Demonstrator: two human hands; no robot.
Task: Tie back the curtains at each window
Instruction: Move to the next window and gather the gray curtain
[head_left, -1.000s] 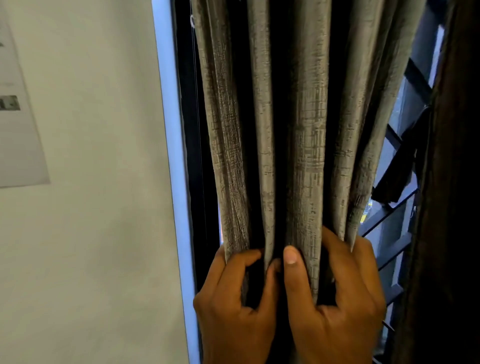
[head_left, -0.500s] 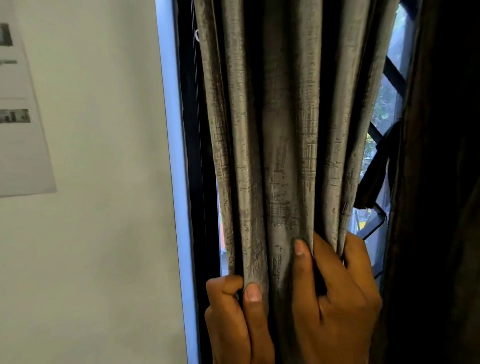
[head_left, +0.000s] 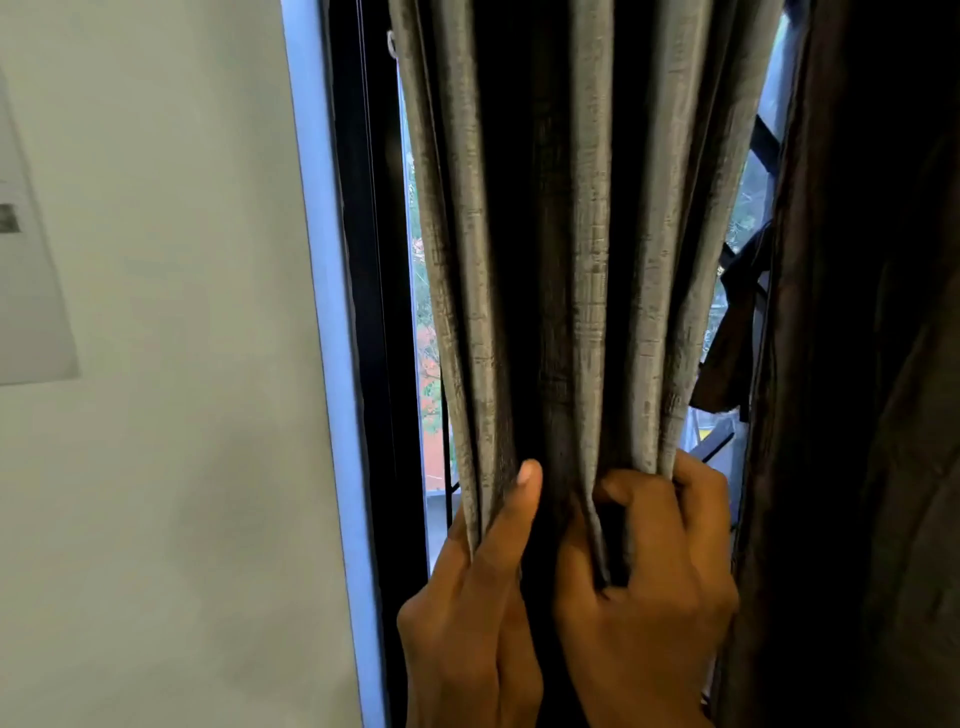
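No legible text; print on wall paper (head_left: 31, 291) too blurred.

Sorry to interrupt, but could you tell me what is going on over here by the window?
A person is bunching the grey curtain together at the window's left edge. The left hand and the right hand both grip its gathered folds low down, side by side. No tie-back band is visible around the curtain, so it is not yet tied. A darker curtain hangs on the right.
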